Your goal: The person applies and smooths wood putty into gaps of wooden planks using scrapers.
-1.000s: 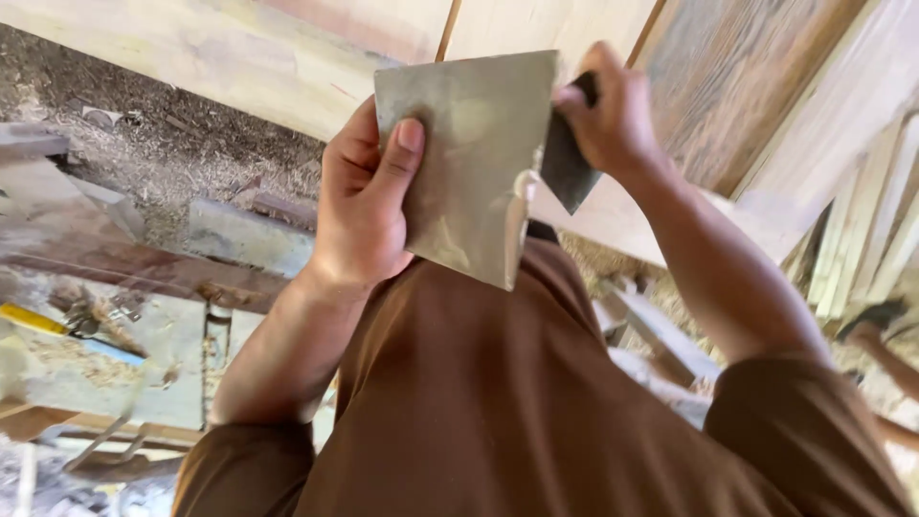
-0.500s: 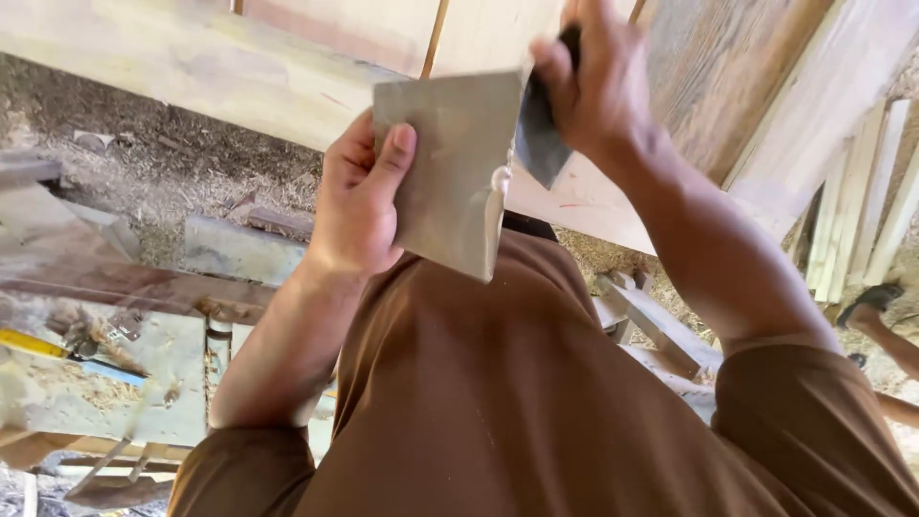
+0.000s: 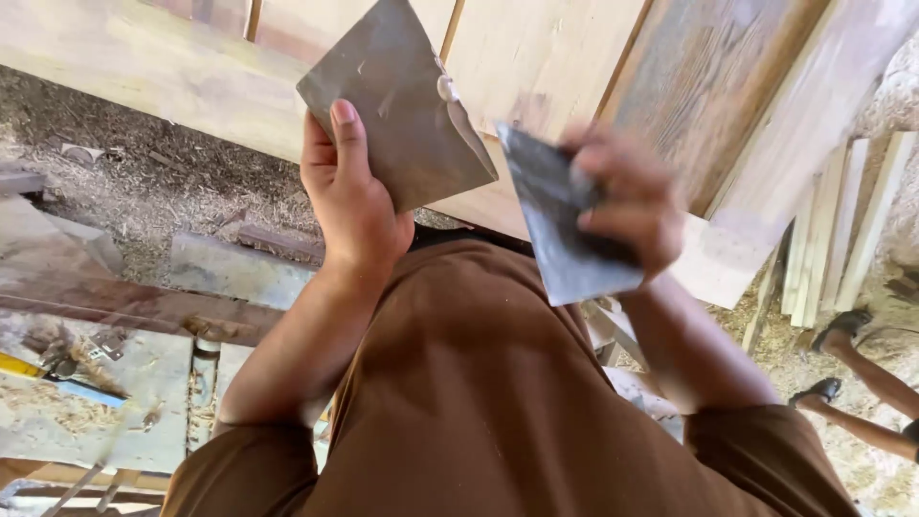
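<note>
floor (image 3: 144, 191): sawdust-strewn | planks (image 3: 842, 230) on it | workbench (image 3: 115, 421): shavings

Two sheets up in front, planks behind

Left hand (image 3: 349, 206) grips a flat sheet (image 3: 397, 101) by its lower edge; right hand (image 3: 622, 201) holds a second sheet (image 3: 555, 225) just right of it, slightly lower, apart. Planks (image 3: 536, 67) lie behind both, sawdust floor (image 3: 144, 182) left of the grip.

A plain brown shirt (image 3: 479, 402) is worn, its short sleeves ended near the elbows (creased across the chest). Both forearms are left bare; the right hand (image 3: 627, 196) is blurred.
</note>
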